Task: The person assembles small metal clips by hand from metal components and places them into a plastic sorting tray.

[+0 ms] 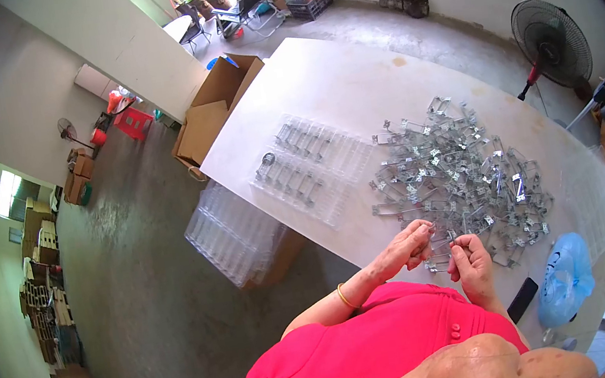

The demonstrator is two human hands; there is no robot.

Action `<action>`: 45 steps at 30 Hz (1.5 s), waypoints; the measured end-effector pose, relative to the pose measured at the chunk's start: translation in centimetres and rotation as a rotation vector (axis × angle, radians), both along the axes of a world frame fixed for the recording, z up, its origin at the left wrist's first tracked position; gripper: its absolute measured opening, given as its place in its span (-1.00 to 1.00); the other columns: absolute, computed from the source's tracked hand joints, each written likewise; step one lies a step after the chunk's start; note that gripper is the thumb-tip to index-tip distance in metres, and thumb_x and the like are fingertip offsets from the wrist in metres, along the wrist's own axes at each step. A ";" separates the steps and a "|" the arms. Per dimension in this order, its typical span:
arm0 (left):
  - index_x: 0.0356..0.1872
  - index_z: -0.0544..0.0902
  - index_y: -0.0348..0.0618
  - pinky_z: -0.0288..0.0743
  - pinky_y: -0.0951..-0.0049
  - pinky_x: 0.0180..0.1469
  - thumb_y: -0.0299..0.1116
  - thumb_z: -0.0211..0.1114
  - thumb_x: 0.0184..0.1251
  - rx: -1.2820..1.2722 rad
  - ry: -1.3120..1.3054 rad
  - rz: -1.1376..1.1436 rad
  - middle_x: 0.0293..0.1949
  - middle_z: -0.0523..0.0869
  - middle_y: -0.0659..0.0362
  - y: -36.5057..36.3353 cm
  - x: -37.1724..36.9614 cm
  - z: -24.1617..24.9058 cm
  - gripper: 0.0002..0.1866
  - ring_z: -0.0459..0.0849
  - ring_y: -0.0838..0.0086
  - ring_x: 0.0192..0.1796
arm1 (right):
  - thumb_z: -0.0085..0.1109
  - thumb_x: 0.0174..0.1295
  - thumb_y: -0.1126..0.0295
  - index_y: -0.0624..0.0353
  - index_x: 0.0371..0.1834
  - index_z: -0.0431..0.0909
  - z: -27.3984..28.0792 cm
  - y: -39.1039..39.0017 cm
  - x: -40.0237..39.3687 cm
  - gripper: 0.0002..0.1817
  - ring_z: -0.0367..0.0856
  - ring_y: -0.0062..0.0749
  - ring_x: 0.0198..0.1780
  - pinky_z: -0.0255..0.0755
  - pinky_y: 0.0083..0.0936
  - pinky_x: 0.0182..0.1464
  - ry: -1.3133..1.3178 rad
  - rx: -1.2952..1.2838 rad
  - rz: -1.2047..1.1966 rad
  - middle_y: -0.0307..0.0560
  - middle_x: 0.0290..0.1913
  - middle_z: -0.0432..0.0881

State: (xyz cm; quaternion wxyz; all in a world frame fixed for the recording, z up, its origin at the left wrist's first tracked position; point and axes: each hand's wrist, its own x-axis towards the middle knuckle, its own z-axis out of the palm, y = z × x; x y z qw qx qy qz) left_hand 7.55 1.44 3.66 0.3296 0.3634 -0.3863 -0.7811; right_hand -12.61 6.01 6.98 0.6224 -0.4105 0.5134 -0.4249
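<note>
Clear plastic tray (349, 161): on the table (267, 105), with metal pieces in 2 groups. Left hand (403, 246): fingers curled close together; whether they grip anything cannot be told. Metal clip (451, 236): between the 2 hands, at the near edge of the heap, its end pinched by the right hand (472, 262), thumb and forefinger narrow. In my judgement, a light pinch at 1 end suits so thin a part; excess force could bend it. Heap of metal clips (462, 166): tangled; 1 piece should be eased free at a time, without tugging its neighbours.
</note>
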 end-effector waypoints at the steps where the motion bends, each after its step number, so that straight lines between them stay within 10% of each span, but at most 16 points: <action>1: 0.17 0.42 -0.13 0.13 0.60 -0.56 0.09 -0.14 0.65 0.003 -0.001 -0.004 -0.50 0.45 0.26 -0.4 0.4 0.0 -0.51 0.28 0.66 -0.60 | 0.02 0.52 0.40 0.15 -0.05 0.45 0.2 -0.1 0.3 -0.92 0.40 -0.72 -0.54 0.28 -0.70 -0.49 -0.001 -0.015 -0.007 -0.30 -0.51 0.51; 11: 0.10 0.51 -0.20 0.21 0.49 -0.54 0.11 -0.24 0.65 0.401 0.667 -0.003 -0.45 0.51 0.18 -5.0 6.4 1.9 -0.43 0.27 0.56 -0.68 | 0.10 0.47 0.48 0.19 -0.08 0.54 3.6 -3.3 5.6 -0.93 0.40 -0.75 -0.48 0.28 -0.68 -0.45 0.249 -0.256 -0.104 -0.35 -0.50 0.49; 19: 0.13 0.50 -0.13 0.17 0.51 -0.52 0.09 -0.23 0.66 0.216 0.521 -0.081 -0.47 0.48 0.20 -6.1 9.9 3.9 -0.48 0.23 0.57 -0.65 | 0.18 0.40 0.50 0.14 -0.10 0.56 5.9 -6.5 11.3 -0.93 0.33 -0.73 -0.53 0.27 -0.61 -0.49 0.525 -0.526 -0.045 -0.23 -0.57 0.47; 33: 0.07 0.46 -0.05 0.16 0.60 -0.55 0.01 -0.03 0.64 -0.153 0.042 -0.033 -0.51 0.44 0.30 -6.2 11.7 4.0 -0.65 0.29 0.66 -0.58 | 0.16 0.34 0.47 0.14 -0.21 0.51 6.7 -7.4 13.8 -0.96 0.64 0.14 -0.45 0.46 -0.19 -0.42 0.685 -0.638 -0.021 0.15 -0.50 0.57; 40: 0.07 0.48 -0.10 0.30 0.58 -0.36 -0.01 0.03 0.64 -0.436 -0.151 -0.097 -0.45 0.47 0.32 -5.1 10.1 4.0 -0.63 0.37 0.68 -0.41 | 0.15 0.35 0.46 0.18 -0.22 0.46 7.4 -6.1 12.1 -0.93 0.65 0.17 -0.43 0.45 -0.16 -0.41 0.750 -0.538 0.043 0.19 -0.49 0.60; 45: 0.09 0.48 -0.18 0.43 0.42 -0.23 0.00 0.04 0.63 -0.609 -0.357 -0.179 -0.38 0.57 0.20 -4.4 8.0 3.4 -0.59 0.51 0.56 -0.31 | 0.07 0.46 0.41 0.25 -0.02 0.43 6.5 -5.2 9.2 -0.84 0.63 -0.36 -0.57 0.46 -0.40 -0.51 0.394 -0.238 0.123 -0.06 -0.56 0.62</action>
